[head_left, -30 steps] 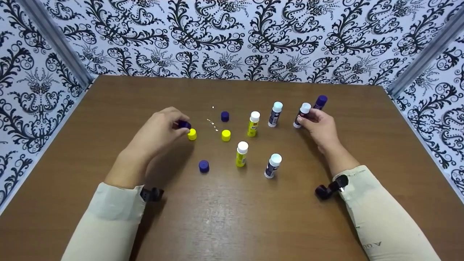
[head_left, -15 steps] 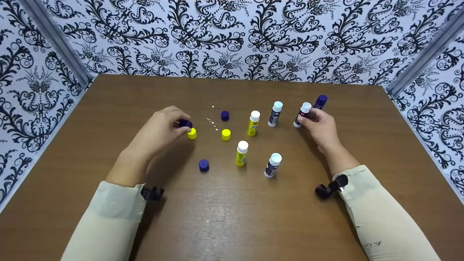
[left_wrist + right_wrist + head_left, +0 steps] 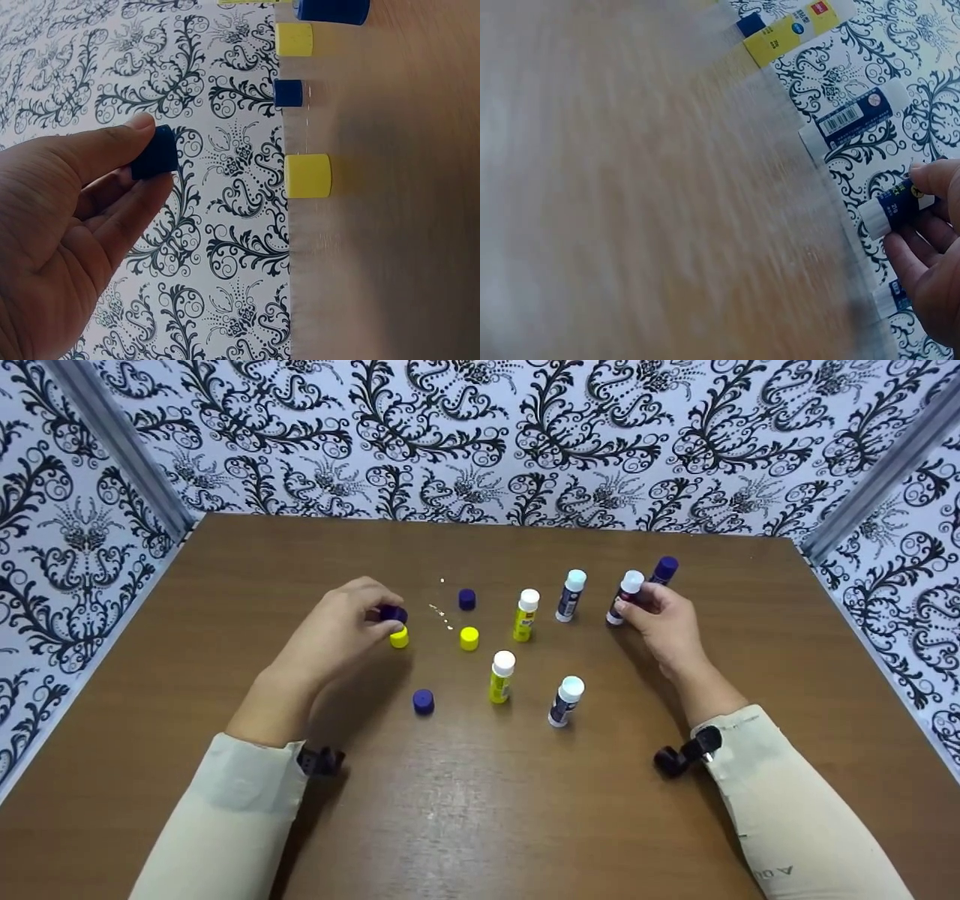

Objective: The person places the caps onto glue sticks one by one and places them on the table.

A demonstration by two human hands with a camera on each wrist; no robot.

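Note:
My left hand [image 3: 339, 624] pinches a dark blue cap [image 3: 155, 154] between thumb and fingers, held above the table. Just below it in the head view stands a yellow cap [image 3: 399, 638]. At the right, my right hand [image 3: 664, 622] grips an uncapped navy glue stick [image 3: 896, 208] with a white top, upright at the table. Behind that hand is a glue stick with a dark blue cap [image 3: 665, 568], its lower part hidden. Two uncapped yellow glue sticks [image 3: 523, 616] and two uncapped navy ones [image 3: 568, 596] stand between the hands.
Two dark blue caps [image 3: 424, 702] and another yellow cap [image 3: 469, 639] sit left of the glue sticks. Small white crumbs [image 3: 442, 615] lie on the brown table [image 3: 480, 825]. Patterned panels [image 3: 480, 442] border the back and sides.
My left hand has shifted slightly to the right with the dark blue cap. My right hand stays in place on the navy glue stick.

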